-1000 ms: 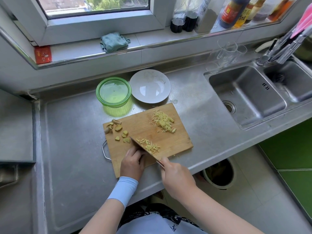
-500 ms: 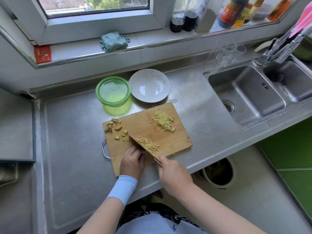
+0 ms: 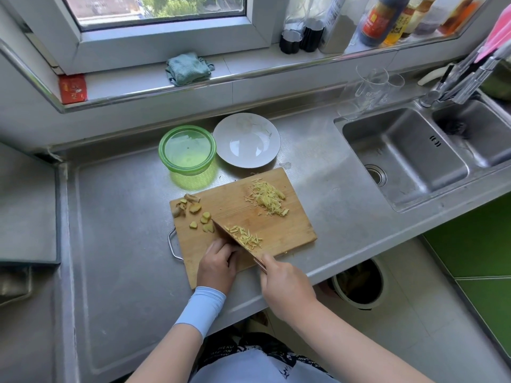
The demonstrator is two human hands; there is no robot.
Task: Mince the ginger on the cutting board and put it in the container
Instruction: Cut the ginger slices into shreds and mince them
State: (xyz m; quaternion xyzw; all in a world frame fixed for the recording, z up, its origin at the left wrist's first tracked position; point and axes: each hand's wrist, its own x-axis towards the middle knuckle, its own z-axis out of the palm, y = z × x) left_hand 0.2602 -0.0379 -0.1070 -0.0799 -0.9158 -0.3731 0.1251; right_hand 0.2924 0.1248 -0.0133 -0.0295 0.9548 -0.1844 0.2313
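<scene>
A wooden cutting board (image 3: pixel 232 200) lies on the steel counter. Ginger chunks and peel (image 3: pixel 195 210) sit at its left end, a large pile of ginger shreds (image 3: pixel 266 197) at its far right, and a smaller pile of shreds (image 3: pixel 244 236) near the front. My right hand (image 3: pixel 284 286) grips the handle of a knife (image 3: pixel 229 236), whose blade stands edge-down beside the small pile. My left hand (image 3: pixel 218 265) rests curled on the board against the blade's left side; what its fingers hold is hidden. A green lidded container (image 3: pixel 187 149) stands behind the board.
A white plate (image 3: pixel 247 139) sits next to the container. A double sink (image 3: pixel 401 156) is at the right, with clear glasses (image 3: pixel 370 87) behind it. A cloth (image 3: pixel 188 68) and bottles (image 3: pixel 381 20) are on the windowsill. A bin (image 3: pixel 358 283) stands below the counter edge.
The knife and both hands have barely shifted. The ginger piles look the same.
</scene>
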